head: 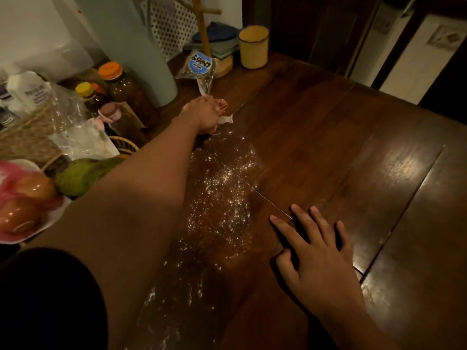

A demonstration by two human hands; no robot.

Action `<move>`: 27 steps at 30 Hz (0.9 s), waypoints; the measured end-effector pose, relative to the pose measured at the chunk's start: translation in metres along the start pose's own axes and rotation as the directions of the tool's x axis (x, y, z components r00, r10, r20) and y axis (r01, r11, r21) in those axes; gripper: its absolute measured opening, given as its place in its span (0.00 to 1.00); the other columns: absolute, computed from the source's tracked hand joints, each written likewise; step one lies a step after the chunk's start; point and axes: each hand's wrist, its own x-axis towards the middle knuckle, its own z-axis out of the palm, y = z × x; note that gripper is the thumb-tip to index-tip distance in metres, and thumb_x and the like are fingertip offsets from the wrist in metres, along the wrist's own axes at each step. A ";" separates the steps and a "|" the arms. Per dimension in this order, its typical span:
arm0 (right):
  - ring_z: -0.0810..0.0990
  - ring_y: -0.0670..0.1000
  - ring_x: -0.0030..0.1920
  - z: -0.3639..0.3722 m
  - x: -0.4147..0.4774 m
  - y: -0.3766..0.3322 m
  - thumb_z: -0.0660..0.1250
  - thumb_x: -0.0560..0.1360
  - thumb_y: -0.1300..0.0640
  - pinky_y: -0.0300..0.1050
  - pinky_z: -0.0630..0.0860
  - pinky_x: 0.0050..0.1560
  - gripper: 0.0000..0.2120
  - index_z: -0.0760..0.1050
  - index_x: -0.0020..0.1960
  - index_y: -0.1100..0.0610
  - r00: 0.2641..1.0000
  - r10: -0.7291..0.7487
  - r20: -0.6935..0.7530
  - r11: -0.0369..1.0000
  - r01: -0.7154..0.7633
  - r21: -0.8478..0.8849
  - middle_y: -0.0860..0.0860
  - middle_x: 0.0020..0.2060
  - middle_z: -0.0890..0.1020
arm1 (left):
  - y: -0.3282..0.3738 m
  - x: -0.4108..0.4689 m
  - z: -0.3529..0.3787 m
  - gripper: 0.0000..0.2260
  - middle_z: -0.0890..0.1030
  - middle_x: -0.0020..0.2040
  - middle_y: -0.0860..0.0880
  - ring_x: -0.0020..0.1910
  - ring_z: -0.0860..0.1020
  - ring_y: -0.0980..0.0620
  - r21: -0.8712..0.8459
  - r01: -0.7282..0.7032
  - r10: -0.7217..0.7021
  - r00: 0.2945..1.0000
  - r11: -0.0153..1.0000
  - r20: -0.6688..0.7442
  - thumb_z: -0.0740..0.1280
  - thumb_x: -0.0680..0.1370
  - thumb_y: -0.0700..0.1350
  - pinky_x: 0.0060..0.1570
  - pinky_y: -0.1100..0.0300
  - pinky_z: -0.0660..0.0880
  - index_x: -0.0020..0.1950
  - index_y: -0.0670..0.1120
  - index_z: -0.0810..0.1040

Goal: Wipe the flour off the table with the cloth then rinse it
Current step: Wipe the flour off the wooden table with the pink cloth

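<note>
By my reckoning the wiping is only starting. The flour lies in a long, grainy white scatter down the dark, glossy planks of the wooden bench, and the rinse is not yet done. At the flour's far end the left hand curls over a white cloth, which is mostly hidden beneath it. Just right of the flour's near half, the right hand rests flat with fingers spread, holding nothing.
</note>
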 end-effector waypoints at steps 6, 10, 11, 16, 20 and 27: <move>0.48 0.49 0.81 0.001 0.001 0.000 0.52 0.77 0.42 0.64 0.45 0.77 0.28 0.58 0.76 0.32 1.000 0.005 -0.007 1.000 -0.005 0.000 0.43 0.80 0.58 | 0.020 0.006 0.007 0.20 0.71 0.72 0.42 0.70 0.69 0.42 0.055 -0.089 0.095 0.988 0.995 -0.119 0.58 0.81 0.49 0.69 0.43 0.65 0.73 0.47 0.70; 0.49 0.50 0.81 0.002 0.000 0.001 0.53 0.77 0.42 0.64 0.46 0.77 0.27 0.58 0.76 0.32 1.000 0.000 -0.005 1.000 0.000 -0.012 0.43 0.80 0.59 | 0.019 -0.011 0.008 0.17 0.77 0.65 0.52 0.62 0.75 0.53 -0.406 -0.207 0.207 0.977 0.890 -0.043 0.62 0.79 0.37 0.58 0.70 0.70 0.67 0.48 0.77; 0.49 0.50 0.81 0.002 0.000 0.002 0.52 0.77 0.42 0.64 0.46 0.77 0.27 0.58 0.76 0.32 1.000 0.002 -0.007 1.000 -0.002 -0.007 0.43 0.80 0.59 | 0.017 -0.016 0.006 0.18 0.77 0.64 0.54 0.58 0.76 0.57 -0.515 -0.172 0.208 0.978 0.840 0.012 0.61 0.79 0.33 0.50 0.78 0.69 0.65 0.47 0.78; 0.48 0.49 0.81 0.001 0.000 0.001 0.52 0.77 0.42 0.65 0.46 0.77 0.27 0.57 0.76 0.32 1.000 0.005 -0.004 1.000 -0.005 -0.004 0.43 0.80 0.58 | 0.005 -0.019 -0.003 0.21 0.77 0.65 0.46 0.42 0.78 0.61 -0.625 -0.048 0.116 0.991 0.779 0.068 0.57 0.80 0.33 0.41 0.72 0.72 0.70 0.47 0.75; 0.49 0.49 0.81 0.002 0.000 0.003 0.52 0.77 0.42 0.65 0.48 0.77 0.27 0.58 0.76 0.32 1.000 0.002 -0.010 1.000 -0.002 -0.007 0.43 0.80 0.59 | 0.018 -0.021 0.018 0.21 0.62 0.78 0.48 0.76 0.60 0.48 -0.004 -0.295 0.294 0.954 0.956 -0.050 0.55 0.85 0.50 0.75 0.53 0.54 0.78 0.50 0.62; 0.52 0.50 0.81 0.003 0.000 0.002 0.53 0.76 0.42 0.64 0.47 0.77 0.27 0.60 0.76 0.32 1.000 0.006 -0.017 1.000 -0.006 -0.004 0.43 0.79 0.61 | 0.016 -0.036 0.026 0.19 0.62 0.78 0.53 0.77 0.59 0.52 -0.144 -0.418 0.430 0.901 0.897 0.063 0.54 0.85 0.48 0.77 0.44 0.48 0.76 0.54 0.65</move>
